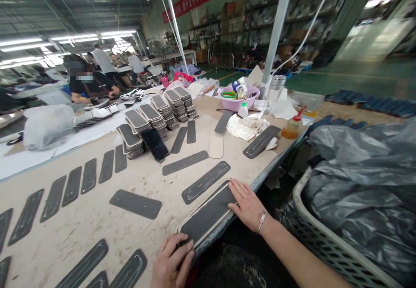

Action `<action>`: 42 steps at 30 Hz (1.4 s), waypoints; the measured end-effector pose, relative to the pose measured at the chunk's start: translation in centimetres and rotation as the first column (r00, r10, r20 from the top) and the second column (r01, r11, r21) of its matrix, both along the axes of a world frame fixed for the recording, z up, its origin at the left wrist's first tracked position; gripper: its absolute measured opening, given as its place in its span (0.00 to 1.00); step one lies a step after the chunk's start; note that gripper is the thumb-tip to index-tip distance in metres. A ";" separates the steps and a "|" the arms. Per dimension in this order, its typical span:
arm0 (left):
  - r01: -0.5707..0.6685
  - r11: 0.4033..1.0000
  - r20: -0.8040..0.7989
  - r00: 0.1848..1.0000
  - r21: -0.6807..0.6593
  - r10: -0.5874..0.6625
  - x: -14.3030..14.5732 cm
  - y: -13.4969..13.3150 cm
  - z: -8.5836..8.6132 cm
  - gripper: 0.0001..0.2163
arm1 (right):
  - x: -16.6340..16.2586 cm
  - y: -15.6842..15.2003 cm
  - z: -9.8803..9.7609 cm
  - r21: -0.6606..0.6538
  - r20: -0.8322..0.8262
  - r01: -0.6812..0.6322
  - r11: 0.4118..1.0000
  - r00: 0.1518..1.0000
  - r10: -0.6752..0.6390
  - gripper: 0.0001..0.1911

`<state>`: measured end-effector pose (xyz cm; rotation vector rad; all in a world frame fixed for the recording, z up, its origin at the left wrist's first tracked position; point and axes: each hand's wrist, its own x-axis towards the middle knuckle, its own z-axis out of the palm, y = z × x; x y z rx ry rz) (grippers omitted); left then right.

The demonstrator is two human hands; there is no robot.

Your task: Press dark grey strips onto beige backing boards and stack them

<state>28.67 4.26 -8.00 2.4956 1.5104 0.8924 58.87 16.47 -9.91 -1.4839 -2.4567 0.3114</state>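
A long dark grey padded strip (206, 214) with rounded ends lies on a pale-edged backing piece at the table's near edge. My left hand (173, 260) holds its near end, with fingers and thumb closed about the corner. At the far end, my right hand (247, 205) rests with its fingers stretched out flat over the strip. Just beyond lies another grey strip (206, 182) with shiny lines, perhaps glue, along its face. A plain grey strip (135, 204) is to the left.
Stacks of pale-edged grey pieces (159, 110) stand at the back beside a dark phone (155, 144). A row of grey strips (72, 186) runs left. A bottle of amber liquid (290, 128) and a pink basin (238, 99) stand farther off. Right is a plastic crate (325, 227).
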 end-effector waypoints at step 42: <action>-0.383 0.659 -0.465 0.884 -0.648 0.057 5.6 9.6 6.9 0.25 | -3.0 -9.4 -1.3 -0.813 -0.582 -0.062 0.579 0.125 -0.803 0.30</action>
